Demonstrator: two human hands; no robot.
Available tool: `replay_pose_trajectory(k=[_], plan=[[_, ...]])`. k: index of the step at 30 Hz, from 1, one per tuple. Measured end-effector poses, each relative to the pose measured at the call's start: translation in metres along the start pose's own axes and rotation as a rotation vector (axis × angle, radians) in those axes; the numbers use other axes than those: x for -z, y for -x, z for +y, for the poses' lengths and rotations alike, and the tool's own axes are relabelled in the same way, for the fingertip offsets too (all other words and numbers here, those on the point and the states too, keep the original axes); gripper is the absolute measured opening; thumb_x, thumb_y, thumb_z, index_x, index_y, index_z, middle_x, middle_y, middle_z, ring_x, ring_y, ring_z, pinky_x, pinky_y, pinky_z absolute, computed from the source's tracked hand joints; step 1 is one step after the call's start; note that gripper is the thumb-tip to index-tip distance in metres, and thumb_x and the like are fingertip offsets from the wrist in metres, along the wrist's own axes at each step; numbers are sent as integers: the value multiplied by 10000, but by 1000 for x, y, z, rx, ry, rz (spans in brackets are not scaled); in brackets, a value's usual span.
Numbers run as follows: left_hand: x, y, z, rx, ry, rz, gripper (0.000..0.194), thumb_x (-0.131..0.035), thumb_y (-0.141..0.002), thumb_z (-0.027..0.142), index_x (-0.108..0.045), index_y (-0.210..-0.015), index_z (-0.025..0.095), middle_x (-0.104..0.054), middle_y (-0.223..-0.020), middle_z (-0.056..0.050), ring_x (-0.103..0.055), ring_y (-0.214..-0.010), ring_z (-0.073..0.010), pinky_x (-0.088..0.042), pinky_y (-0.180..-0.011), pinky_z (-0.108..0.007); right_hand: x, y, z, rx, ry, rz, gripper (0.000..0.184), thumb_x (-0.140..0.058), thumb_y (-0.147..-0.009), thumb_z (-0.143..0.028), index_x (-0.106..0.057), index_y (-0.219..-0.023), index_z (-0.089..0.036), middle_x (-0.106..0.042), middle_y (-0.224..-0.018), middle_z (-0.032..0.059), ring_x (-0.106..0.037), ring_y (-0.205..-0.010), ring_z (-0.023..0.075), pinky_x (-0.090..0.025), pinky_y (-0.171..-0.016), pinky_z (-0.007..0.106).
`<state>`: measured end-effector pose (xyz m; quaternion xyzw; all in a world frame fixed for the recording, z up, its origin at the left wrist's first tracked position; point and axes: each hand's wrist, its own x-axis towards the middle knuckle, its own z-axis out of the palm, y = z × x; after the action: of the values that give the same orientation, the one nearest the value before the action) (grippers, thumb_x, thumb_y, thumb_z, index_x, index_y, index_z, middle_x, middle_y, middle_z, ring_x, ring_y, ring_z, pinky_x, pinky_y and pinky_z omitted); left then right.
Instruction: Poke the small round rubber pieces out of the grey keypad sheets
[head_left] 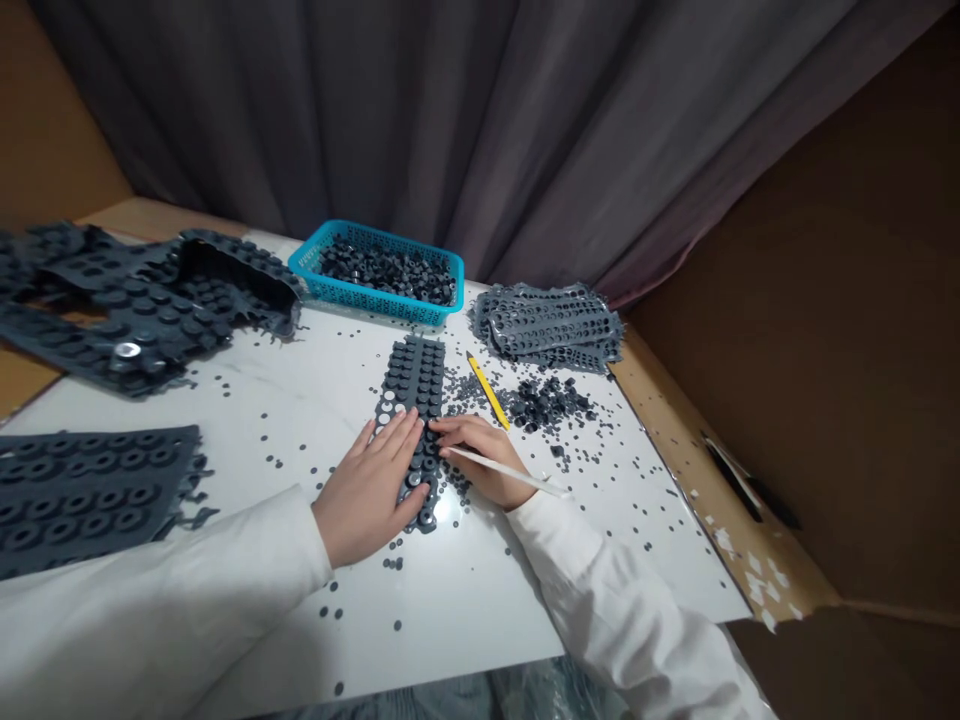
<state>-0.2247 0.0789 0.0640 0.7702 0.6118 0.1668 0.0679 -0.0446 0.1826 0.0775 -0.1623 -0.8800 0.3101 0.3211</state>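
A narrow dark grey moulded rubber sheet (417, 368) with rows of round studs lies on the white tabletop. My left hand (371, 495) rests flat on its lower left part, fingers stretched out. My right hand (484, 455) is closed around a slim white stick-like tool (514, 472), its fingertips at the sheet's right edge; the tool's working end is hidden. Some studs at the sheet's left edge look pale or shiny. Just beyond my right hand lies a yellow pen-shaped tool (487, 390).
A blue basket (375, 302) of small dark parts stands at the back. Stacked perforated sheets (551, 325) lie right of it, near a pile of dark bits (551, 402). Larger studded sheets (150, 310) and another sheet (90, 490) occupy the left. Small dark discs litter the tabletop (465, 630).
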Motion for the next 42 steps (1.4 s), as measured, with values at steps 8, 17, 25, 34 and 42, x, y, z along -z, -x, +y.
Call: replay_pose_trajectory(k=[8, 17, 25, 34, 42], plan=[[0, 0, 1, 3, -25, -14, 619, -360, -925, 431, -304, -1443, 98, -273, -1521, -123, -266, -1400, -281, -241, -1132, -494, 2, -2, 9, 108, 182, -47, 117, -532, -921, -241, -626, -873, -191, -714, -1056, 104, -645, -1016, 199, -497, -873, 373], [-3, 1, -2, 3, -33, -9, 624, -326, -936, 457, -279, -1459, 121, -253, -1531, -96, -247, -1409, -266, -231, -1141, -481, 5, -10, 18, 10, 218, 131, 159, -480, -944, -237, -620, -896, -181, -708, -1010, 114, -655, -1023, 204, -516, -851, 336], [-4, 1, -2, 7, -26, 10, 615, -353, -921, 443, -296, -1453, 140, -275, -1525, -93, -265, -1402, -266, -221, -1145, -465, 1, -9, 13, -10, 14, 23, 80, -564, -899, -258, -617, -874, -202, -706, -1051, 113, -657, -1012, 202, -522, -878, 355], [-5, 1, -2, -2, -44, 7, 621, -340, -932, 446, -284, -1454, 114, -264, -1527, -100, -252, -1406, -270, -231, -1138, -482, 6, -21, 34, 52, 314, 32, 199, -458, -945, -262, -640, -903, -194, -692, -1069, 125, -648, -985, 214, -502, -880, 372], [-3, 1, -1, 2, -32, 7, 619, -355, -926, 437, -287, -1455, 124, -281, -1523, -93, -255, -1406, -266, -221, -1146, -470, 6, -20, 22, -134, -90, 63, 136, -570, -896, -303, -627, -880, -181, -717, -1040, 127, -683, -1003, 215, -548, -852, 327]])
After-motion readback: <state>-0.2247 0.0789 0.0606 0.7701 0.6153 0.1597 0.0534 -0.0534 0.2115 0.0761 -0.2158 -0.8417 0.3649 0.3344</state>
